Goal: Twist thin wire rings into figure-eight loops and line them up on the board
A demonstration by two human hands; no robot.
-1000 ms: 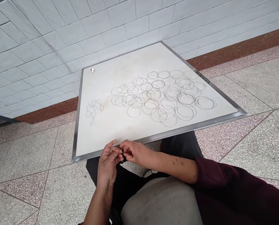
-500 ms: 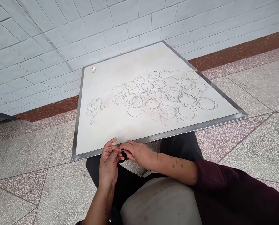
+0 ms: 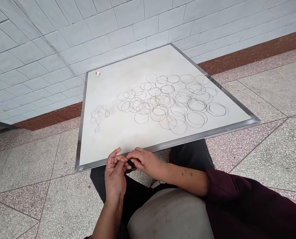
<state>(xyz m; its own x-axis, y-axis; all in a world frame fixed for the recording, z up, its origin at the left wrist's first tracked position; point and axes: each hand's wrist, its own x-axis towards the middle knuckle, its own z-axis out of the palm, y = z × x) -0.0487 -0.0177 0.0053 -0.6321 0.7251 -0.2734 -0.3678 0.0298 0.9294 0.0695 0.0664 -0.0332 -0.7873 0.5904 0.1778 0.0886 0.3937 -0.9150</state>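
Both hands meet over my lap at the near edge of the white table (image 3: 108, 139). My left hand (image 3: 116, 171) pinches a thin wire loop (image 3: 113, 161) between thumb and fingers; tape wraps one fingertip. From the right, my right hand (image 3: 144, 162) closes its thumb and forefinger on the same wire, close to the left thumb. Part of the wire is hidden by the fingers. On the table lie many thin wire rings (image 3: 159, 112), overlapping, and at the left several small twisted figure-eight wire loops (image 3: 97, 122).
A small white and red object (image 3: 97, 74) stands at the table's far left corner. A metal rim (image 3: 167, 144) borders the tabletop. Behind is a white tiled wall (image 3: 128, 35), and speckled floor (image 3: 65, 196) lies around.
The view has shifted slightly. My hands stay together on the wire, with only small finger movements.
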